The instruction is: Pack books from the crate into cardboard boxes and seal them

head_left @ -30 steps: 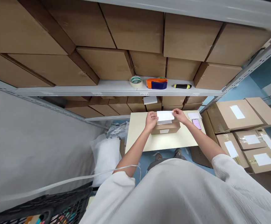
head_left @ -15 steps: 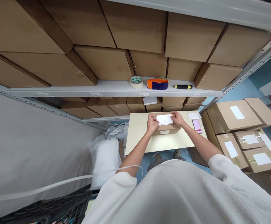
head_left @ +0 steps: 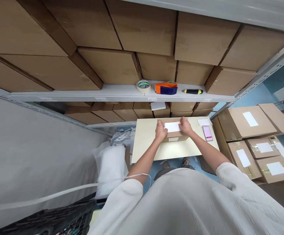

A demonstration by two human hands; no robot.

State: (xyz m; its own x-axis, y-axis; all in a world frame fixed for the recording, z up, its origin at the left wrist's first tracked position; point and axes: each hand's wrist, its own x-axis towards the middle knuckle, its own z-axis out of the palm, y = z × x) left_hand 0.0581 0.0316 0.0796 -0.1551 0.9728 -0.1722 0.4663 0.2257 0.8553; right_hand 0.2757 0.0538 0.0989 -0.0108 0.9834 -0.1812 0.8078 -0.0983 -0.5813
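A small brown cardboard box (head_left: 178,134) rests on the pale yellow table (head_left: 144,143), with a white label on its near side. Across its top lies a white paper (head_left: 172,126). My left hand (head_left: 160,130) is closed at the paper's left edge, fingertips at the box top. At the right edge, my right hand (head_left: 185,126) pinches the paper near a small yellow-orange spot. A phone (head_left: 207,133) with a pink screen lies on the table to the right, below another white paper (head_left: 203,122).
The shelf (head_left: 122,93) ahead holds stacked boxes, a tape roll (head_left: 143,86), an orange and blue tape dispenser (head_left: 165,88) and a yellow-black cutter (head_left: 193,91). Labelled cartons (head_left: 249,125) stand at right. White wrapped packing material (head_left: 111,169) is at left; a white cable (head_left: 83,186) crosses there.
The white paper now sits flatter on the box top. Both hands have shifted slightly, the right one a little inward. The view has moved slightly.
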